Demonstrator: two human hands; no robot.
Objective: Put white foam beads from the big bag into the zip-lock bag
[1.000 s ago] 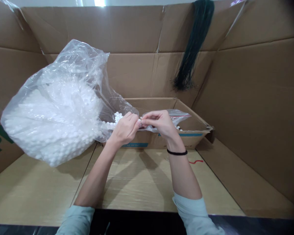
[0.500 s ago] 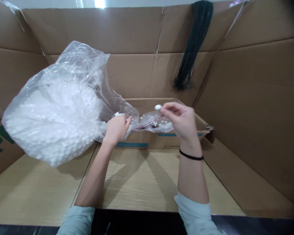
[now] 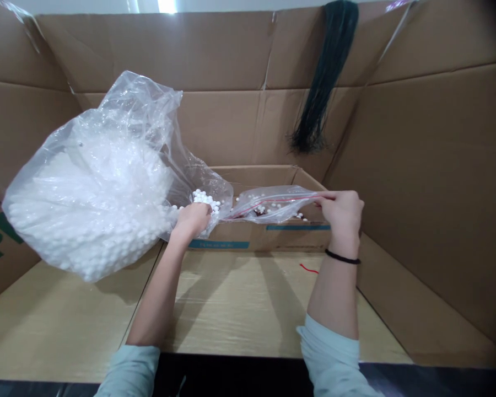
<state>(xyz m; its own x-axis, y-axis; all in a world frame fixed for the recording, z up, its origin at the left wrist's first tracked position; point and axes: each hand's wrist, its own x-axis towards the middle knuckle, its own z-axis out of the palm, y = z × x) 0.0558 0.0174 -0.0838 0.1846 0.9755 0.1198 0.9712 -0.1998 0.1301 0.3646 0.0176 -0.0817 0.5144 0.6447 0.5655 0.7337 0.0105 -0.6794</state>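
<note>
A large clear plastic bag [image 3: 86,182] full of small white balls leans at the left, its mouth spread toward the middle. My left hand [image 3: 193,219] is at that mouth, fingers curled down against a cluster of loose white balls [image 3: 204,197]; its fingertips are hidden, so what they hold cannot be made out. My right hand [image 3: 342,212] is closed in a pinch on the right end of a clear zip bag [image 3: 276,203] with a red seal line. The zip bag stretches across the open cardboard box [image 3: 256,237], and white balls show through and around it.
Tall cardboard walls [image 3: 223,127] enclose the back and sides. A bundle of dark green strands [image 3: 330,71] hangs over the back wall at right. On the wooden table [image 3: 240,298] a short red string [image 3: 308,269] lies near my right forearm.
My right hand has moved right; the white ball it pinched is out of its fingers, and it now grips the zip bag's end. My left hand has dipped slightly with fingers curled at the balls.
</note>
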